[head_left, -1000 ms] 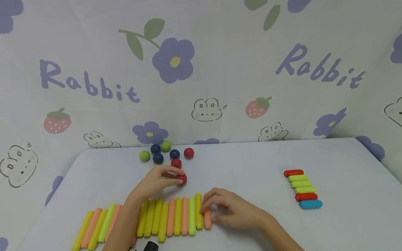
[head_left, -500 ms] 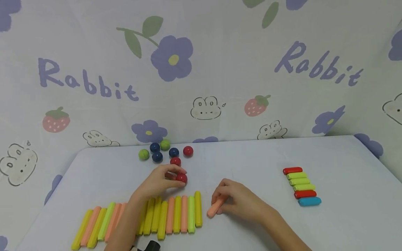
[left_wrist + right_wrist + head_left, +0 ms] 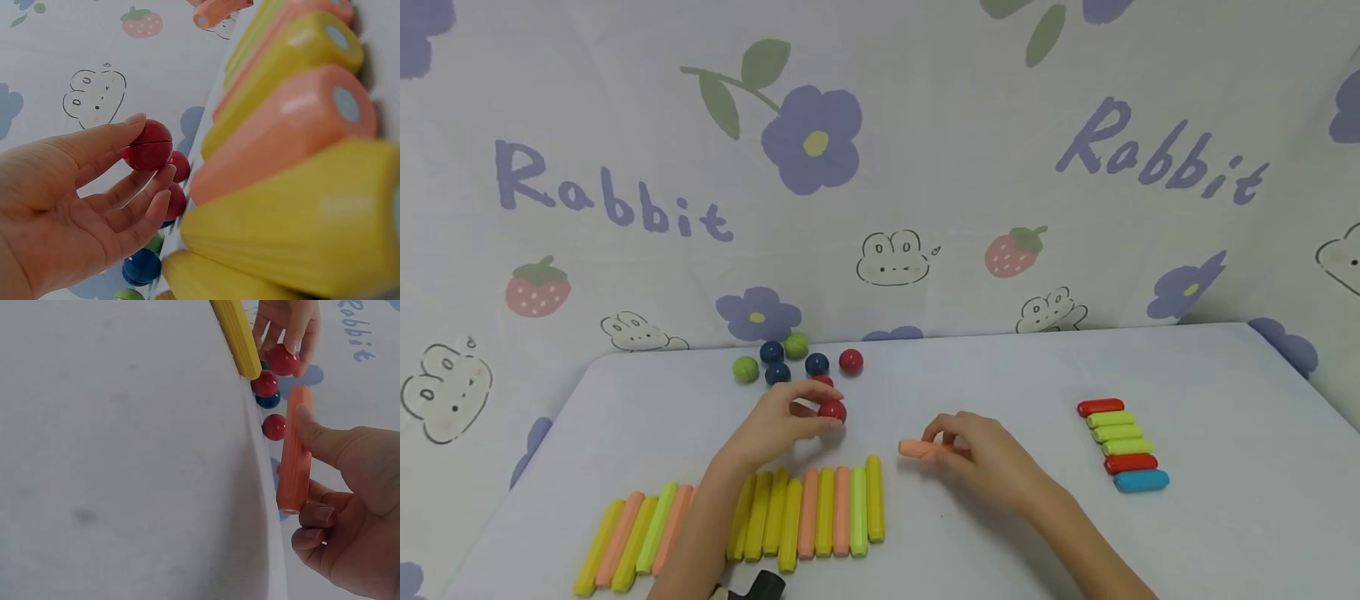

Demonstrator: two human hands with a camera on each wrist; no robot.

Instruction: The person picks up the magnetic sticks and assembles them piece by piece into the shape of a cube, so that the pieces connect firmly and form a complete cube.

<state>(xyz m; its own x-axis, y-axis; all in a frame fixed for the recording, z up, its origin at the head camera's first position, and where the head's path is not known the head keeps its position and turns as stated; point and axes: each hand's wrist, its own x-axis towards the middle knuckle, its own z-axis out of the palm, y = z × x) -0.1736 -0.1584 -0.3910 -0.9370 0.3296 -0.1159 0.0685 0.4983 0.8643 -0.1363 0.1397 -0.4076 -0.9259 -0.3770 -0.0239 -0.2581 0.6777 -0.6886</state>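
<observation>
Between the thumb and fingers of my left hand [image 3: 775, 425] is a glossy red ball [image 3: 832, 410]; the left wrist view shows the seam around this red ball [image 3: 149, 150]. My right hand [image 3: 992, 458] pinches a peach-coloured ridged stick [image 3: 914, 448] above the table, to the right of the ball. In the right wrist view the peach stick [image 3: 295, 456] lies along the thumb, and its far end points toward the left hand. A row of yellow, peach and light green sticks [image 3: 824, 512] lies nearer the front, partly hidden by my left forearm.
Loose red, dark blue and green balls [image 3: 777, 373] sit at the back edge of the white table [image 3: 1000, 375]. Several short red, yellow-green and blue sticks [image 3: 1122, 434] lie in a column at right. A black object [image 3: 767, 585] shows at the bottom edge.
The right hand has taken the peach stick from the row's right end, lifted it away and turned it sideways. My left hand, with the red ball, has shifted slightly toward the back.
</observation>
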